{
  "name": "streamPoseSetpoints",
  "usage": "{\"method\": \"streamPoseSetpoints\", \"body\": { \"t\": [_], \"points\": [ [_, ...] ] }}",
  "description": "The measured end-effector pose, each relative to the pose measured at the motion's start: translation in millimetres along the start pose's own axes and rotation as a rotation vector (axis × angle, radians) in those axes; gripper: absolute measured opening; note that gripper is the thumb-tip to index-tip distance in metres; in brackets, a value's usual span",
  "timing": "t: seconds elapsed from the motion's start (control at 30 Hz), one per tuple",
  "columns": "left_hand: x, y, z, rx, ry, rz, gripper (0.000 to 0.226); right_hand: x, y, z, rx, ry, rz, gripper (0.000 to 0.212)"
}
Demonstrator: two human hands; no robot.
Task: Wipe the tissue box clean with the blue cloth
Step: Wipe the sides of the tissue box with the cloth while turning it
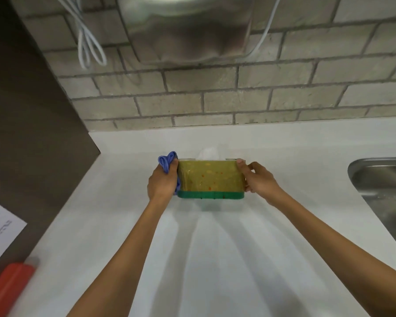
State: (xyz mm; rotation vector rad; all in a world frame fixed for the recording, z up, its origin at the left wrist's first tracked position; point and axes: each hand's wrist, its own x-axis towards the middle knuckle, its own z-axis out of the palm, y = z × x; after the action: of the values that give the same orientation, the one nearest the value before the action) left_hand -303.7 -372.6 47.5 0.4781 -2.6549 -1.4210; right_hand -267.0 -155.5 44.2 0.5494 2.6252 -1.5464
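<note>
The tissue box [209,179] sits mid-tabletop [215,248], held between both hands. At its nine o'clock end the left hand [161,183] presses the bunched blue cloth [166,162] against it, fingers clenched on the cloth. At three o'clock the right hand [257,181] grips the box's end. A steel sink [380,179] lies farther toward three o'clock.

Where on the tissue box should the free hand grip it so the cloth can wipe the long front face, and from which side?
Grip the tissue box by its short right end, coming from the right, as the right hand does. The box is long, so the front stays bare. The left hand presses the blue cloth on the left end.
</note>
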Motion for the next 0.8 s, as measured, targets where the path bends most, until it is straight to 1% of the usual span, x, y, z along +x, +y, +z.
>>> {"method": "streamPoseSetpoints", "body": {
  "t": [0.23,0.47,0.63,0.73,0.8],
  "points": [
    [-32,-14,-15,0.045,-0.012,-0.005,0.044,-35,8,-3,-0.005,-0.05,0.005,0.057],
    [-39,-21,-24,0.093,-0.027,-0.012,0.042,-38,15,-2,0.042,-0.068,0.024,0.055],
    [-35,-26,-25,0.119,-0.039,-0.008,0.041,-31,16,1,0.091,-0.061,0.076,0.061],
    [-33,-27,-23,0.12,-0.033,-0.01,0.04,-26,19,8,0.134,-0.03,0.047,0.057],
    [-32,-28,-21,0.12,-0.026,-0.005,0.039,-23,22,14,0.201,0.006,0.009,0.05]
  ]
}}
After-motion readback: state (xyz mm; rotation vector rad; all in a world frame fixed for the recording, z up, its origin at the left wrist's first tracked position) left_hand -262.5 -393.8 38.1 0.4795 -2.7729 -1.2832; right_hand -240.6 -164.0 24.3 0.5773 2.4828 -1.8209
